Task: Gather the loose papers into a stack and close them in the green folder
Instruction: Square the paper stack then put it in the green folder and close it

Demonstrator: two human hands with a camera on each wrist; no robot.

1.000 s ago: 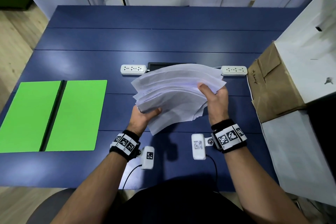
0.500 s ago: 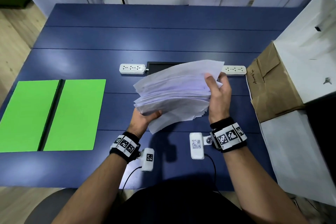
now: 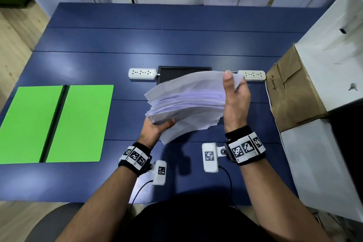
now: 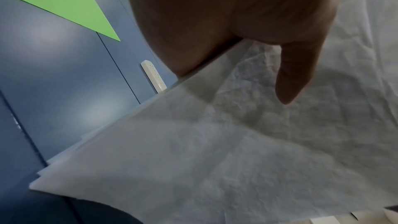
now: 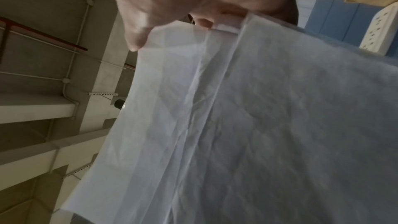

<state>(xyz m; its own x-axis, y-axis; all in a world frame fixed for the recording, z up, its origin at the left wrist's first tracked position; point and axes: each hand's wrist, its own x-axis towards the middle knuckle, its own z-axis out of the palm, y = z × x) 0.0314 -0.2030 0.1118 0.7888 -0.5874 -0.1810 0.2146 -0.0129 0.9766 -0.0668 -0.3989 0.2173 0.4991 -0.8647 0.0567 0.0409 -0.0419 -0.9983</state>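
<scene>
Now both hands hold the stack of papers (image 3: 186, 102) up off the blue desk (image 3: 176, 45), right of the open green folder (image 3: 57, 124)
From the head view, the left hand (image 3: 155, 129) grasps the stack's near left corner, thumb on top, while the right hand (image 3: 235, 102) clasps the right edge, thumb over the top sheet; the sheets sit unevenly, edges fanned and not squared; the folder lies flat and well apart at the desk's left, with two white power strips (image 3: 142, 73) and a dark tablet (image 3: 184, 72) behind the papers and a cardboard box (image 3: 294, 92) at the right; only the left wrist view shows the thumb lying on crumpled paper, and only the right wrist view shows fingertips (image 5: 135, 40) curled over the stack's edge
</scene>
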